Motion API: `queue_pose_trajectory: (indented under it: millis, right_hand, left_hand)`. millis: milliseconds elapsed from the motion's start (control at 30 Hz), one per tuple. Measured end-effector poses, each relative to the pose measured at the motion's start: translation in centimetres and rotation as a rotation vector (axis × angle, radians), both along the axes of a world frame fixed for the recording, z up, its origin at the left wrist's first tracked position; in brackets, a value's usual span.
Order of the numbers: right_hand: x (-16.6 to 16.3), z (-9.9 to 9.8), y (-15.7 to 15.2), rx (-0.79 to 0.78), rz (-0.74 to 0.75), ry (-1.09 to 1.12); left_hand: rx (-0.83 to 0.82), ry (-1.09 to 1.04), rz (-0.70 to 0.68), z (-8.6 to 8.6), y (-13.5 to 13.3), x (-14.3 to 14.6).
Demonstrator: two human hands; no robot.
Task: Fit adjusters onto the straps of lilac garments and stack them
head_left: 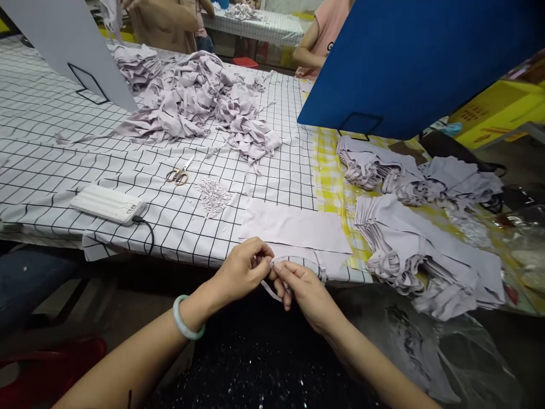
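At the table's front edge my left hand (246,264) and my right hand (300,288) meet, fingertips almost touching. Both are closed in a pinch on a narrow pale lilac strap (271,291), which loops down below the fingers. Whatever small part sits between the fingertips is too small to make out. Just beyond the hands a flat pale lilac fabric piece (293,227) lies on the checked cloth, with a strap end (321,264) at its near right. Farther left are scissors (179,175) and a heap of tiny pale bits (214,197).
A white power bank (108,204) with a black cable lies left. A big lilac fabric heap (200,96) is at the back. Folded stacks (430,250) lie right on yellow checked cloth. A blue panel (409,68) and a white panel (80,45) stand upright. People sit opposite.
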State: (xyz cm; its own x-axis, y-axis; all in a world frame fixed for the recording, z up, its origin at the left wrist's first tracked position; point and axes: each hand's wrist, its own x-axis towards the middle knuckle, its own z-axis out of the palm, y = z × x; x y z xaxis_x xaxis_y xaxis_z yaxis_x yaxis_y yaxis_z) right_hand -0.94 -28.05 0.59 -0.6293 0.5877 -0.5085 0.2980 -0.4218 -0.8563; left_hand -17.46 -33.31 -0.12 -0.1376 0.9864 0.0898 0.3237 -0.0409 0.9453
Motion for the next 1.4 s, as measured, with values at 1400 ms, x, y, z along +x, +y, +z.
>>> queue_pose_trajectory:
  millis: [1400]
  right_hand:
    - [-4.4,-1.8,5.2,-0.139,-0.580,-0.124]
  left_hand:
    - [0.097,0.295,-0.073,-4.1,8.0,-2.0]
